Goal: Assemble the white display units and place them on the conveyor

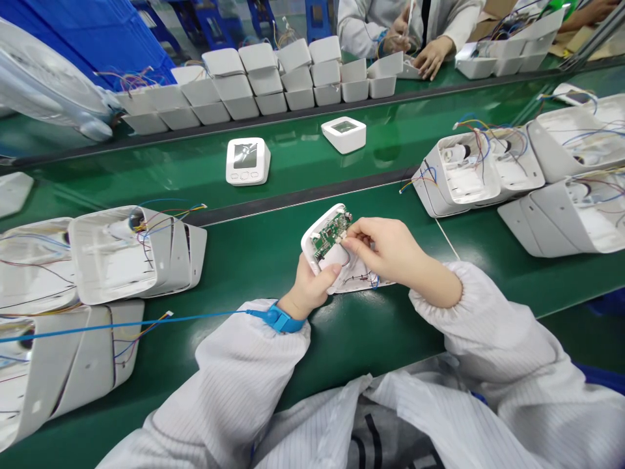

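Note:
My left hand (312, 283) grips the lower left edge of a white plastic housing (308, 242) and holds it tilted above the green bench. A green circuit board (329, 232) lies inside that housing. The fingertips of my right hand (385, 247) are pinched together at the board's right edge, on a small pale part too small to tell, perhaps a connector. Beneath both hands, a second white shell (364, 279) with thin wires in it rests on the bench, partly hidden by my right hand. A blue wrist strap (280, 319) circles my left wrist.
White shells with loose wires stand stacked at the left (114, 260) and right (463, 172). Two finished-looking units with screens (248, 163) (344, 135) sit beyond a dark rail (293, 195). A fan (49, 78) is at upper left. Another person's hands (432, 57) work at the back.

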Motion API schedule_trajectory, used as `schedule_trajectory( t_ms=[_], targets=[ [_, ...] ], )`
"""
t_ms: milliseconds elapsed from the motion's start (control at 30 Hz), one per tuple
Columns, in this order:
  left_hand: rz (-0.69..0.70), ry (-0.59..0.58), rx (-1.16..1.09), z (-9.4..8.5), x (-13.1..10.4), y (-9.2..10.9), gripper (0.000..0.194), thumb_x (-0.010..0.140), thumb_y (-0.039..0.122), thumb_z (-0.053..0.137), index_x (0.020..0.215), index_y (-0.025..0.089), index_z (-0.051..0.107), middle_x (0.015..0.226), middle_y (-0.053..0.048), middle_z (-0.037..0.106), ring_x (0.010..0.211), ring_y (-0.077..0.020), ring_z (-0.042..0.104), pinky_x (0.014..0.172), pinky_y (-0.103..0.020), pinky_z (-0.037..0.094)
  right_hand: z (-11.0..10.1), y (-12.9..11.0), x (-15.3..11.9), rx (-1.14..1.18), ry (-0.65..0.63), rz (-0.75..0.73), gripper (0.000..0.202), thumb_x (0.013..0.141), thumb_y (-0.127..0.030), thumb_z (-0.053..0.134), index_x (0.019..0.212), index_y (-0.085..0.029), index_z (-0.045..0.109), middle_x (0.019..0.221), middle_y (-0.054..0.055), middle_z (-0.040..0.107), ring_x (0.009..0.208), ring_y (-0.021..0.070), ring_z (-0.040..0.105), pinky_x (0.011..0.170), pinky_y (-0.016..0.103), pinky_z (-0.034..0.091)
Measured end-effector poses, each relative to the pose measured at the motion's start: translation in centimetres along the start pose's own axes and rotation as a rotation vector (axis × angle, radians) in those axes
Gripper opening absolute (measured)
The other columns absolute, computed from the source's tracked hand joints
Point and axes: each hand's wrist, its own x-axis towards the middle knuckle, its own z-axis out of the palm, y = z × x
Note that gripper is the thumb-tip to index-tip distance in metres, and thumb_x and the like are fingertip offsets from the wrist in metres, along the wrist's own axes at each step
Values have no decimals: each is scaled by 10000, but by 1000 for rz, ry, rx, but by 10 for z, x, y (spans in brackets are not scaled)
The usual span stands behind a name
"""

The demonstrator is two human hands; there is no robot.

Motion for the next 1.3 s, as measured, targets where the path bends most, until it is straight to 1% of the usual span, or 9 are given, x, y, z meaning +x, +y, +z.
schedule_trajectory(
  t_ms=[167,367,433,500,600,700,1000,1167,1300],
  targets=[
    [-37,-20,33,1,2,3,407,704,395,774,1034,165,707,987,-59,729,910,-233,670,865,-348,531,0,0,-1,-33,25,11,177,905,-310,580,793,-178,618,718,0,645,631,127,552,613,256,358],
    [-112,-11,-150,6,4,12,551,676,346,771,1194,190,668,1177,-69,703,1105,-289,642,967,-378,517,9,0,-2,-221,198,-101,279,961,-378,519,794,-180,624,737,38,660,695,168,590,660,300,425],
    [-144,-14,-191,5,3,14,539,668,332,760,1177,177,676,1170,-74,706,1102,-294,645,964,-383,525,9,4,0,-212,277,-139,296,960,-435,520,895,-177,651,848,72,687,790,195,626,713,326,478],
    [-184,-23,-222,4,3,15,511,657,316,756,1139,162,687,1127,-79,718,1060,-296,662,940,-390,539,8,10,3,-157,311,-187,377,944,-495,530,1114,-177,641,1104,122,679,993,236,638,821,369,522],
    [-233,-48,-252,3,2,16,504,636,299,763,1112,154,685,1051,-77,733,976,-296,689,884,-399,562,3,19,6,-74,225,-306,509,946,-515,514,1347,-203,538,1324,121,607,1185,254,594,958,407,521],
    [-254,-54,-252,3,1,18,539,612,290,775,1122,150,671,1040,-77,734,974,-305,692,887,-403,562,3,24,6,-64,200,-345,487,947,-488,530,1342,-206,559,1228,94,682,1103,232,655,934,370,543],
    [-275,-56,-254,3,1,24,502,613,295,782,1085,157,683,996,-69,748,954,-287,705,880,-384,571,8,19,2,-117,351,-371,414,935,-425,580,1274,-192,630,1075,71,749,894,190,719,782,295,577],
    [-314,-104,-278,4,2,27,491,621,332,761,1061,128,691,938,-97,751,909,-315,713,828,-417,587,7,19,2,-124,331,-338,414,938,-452,568,1249,-190,640,1084,73,746,915,188,717,801,289,577],
    [-344,-132,-318,6,2,27,547,599,338,765,1098,133,672,903,-98,753,902,-342,716,854,-469,578,5,23,5,-84,225,-311,512,910,-539,570,1289,-196,603,1114,87,723,908,194,699,805,312,579]
  ],
)
